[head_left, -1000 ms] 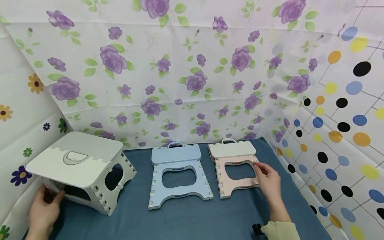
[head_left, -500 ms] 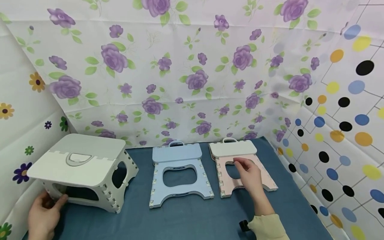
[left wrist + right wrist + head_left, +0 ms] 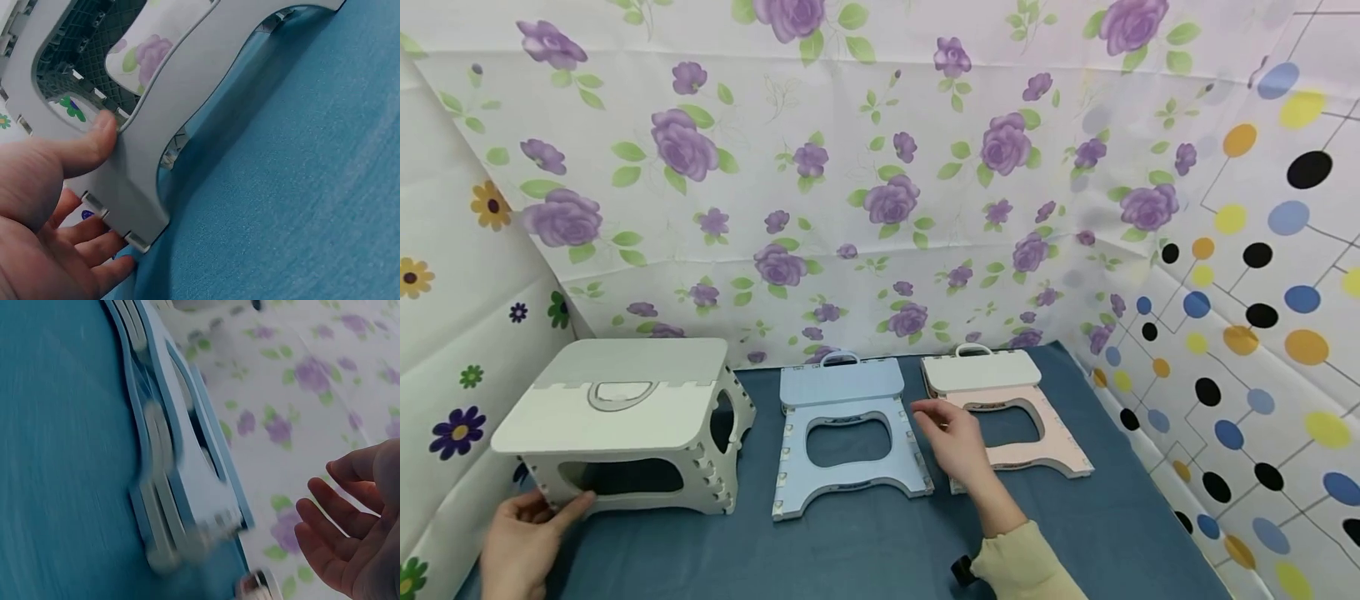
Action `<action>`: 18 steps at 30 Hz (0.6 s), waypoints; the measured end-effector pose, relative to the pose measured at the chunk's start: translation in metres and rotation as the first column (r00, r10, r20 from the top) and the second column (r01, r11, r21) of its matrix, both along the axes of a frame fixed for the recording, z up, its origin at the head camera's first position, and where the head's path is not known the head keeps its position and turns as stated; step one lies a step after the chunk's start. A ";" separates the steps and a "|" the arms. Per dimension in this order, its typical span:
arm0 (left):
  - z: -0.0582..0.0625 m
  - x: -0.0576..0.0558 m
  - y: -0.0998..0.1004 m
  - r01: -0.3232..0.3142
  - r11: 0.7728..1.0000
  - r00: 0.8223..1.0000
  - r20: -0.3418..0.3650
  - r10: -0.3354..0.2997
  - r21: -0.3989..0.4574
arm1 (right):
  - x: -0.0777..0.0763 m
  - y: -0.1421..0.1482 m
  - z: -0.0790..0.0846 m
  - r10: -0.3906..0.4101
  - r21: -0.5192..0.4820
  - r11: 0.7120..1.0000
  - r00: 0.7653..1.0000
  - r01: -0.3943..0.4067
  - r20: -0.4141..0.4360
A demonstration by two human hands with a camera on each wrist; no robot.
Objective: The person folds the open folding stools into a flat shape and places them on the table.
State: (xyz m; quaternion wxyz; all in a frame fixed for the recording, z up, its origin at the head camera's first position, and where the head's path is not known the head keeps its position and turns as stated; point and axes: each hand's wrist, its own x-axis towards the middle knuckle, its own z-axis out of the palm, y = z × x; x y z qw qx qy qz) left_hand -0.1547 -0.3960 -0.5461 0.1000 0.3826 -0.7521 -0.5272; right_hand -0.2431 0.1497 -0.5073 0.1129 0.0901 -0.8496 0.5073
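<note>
An unfolded white-and-grey folding stool (image 3: 602,417) stands upright at the left. My left hand (image 3: 523,537) grips its near left leg, thumb (image 3: 97,140) on the panel's front and fingers curled behind the edge. In the middle lies a folded blue stool (image 3: 842,479), its carrying loop towards the wall. To the right lies a folded pink stool (image 3: 1022,458) with a white seat. My right hand (image 3: 955,437) holds nothing; in the head view it overlaps the pink stool's left side. In the right wrist view its fingers are loosely bent, apart from the blue stool.
A dark teal cloth (image 3: 880,550) covers the table. A purple-flowered sheet (image 3: 835,208) hangs behind the stools. A dotted sheet (image 3: 1262,333) closes off the right side, and a flowered sheet (image 3: 460,375) the left.
The unfolded stool has turned and shifted a little right, with my left hand on its leg. My right hand has left the pink stool's right side and moved left towards the blue stool.
</note>
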 end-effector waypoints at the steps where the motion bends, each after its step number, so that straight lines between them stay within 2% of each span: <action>1: -0.002 -0.001 -0.002 0.011 1.000 1.000 0.006 -0.011 0.013 | 0.000 -0.006 0.000 0.026 0.001 1.000 1.000 -0.026 0.001; 5: -0.017 -0.004 -0.016 0.073 0.997 0.996 0.050 -0.074 0.008 | 0.004 -0.036 -0.002 0.158 0.004 0.987 0.987 -0.158 0.006; 11: -0.036 -0.006 -0.036 0.195 0.979 0.974 0.131 -0.186 -0.056 | 0.015 -0.092 -0.008 0.335 -0.032 0.942 0.941 -0.334 0.054; 18: -0.041 -0.007 -0.038 0.218 0.970 0.970 0.136 -0.203 -0.108 | 0.029 -0.155 -0.019 0.440 -0.106 0.897 0.883 -0.428 0.162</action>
